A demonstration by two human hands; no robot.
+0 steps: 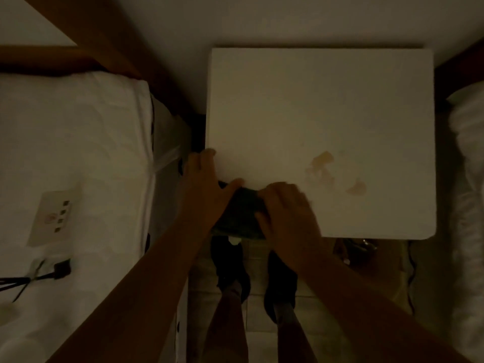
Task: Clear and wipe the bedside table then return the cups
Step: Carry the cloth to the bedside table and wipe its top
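Grips dark cloth (241, 213) in curled right hand (285, 213), likely for stains (323, 166) beyond fingertips; steadies bedside table (322, 100), left hand (207, 184) spread.

The counter (327, 100) is seen as plain white, marked toward its near right by pale orange-pink stains (323, 159). A dark green cloth (241, 213) is shown at its near left. The bed (78, 140) at left is covered in white, and a pale card (55, 216) patterned with dark squares is seen on it. Black footwear (227, 268) is set against a pale tiled floor (258, 310).
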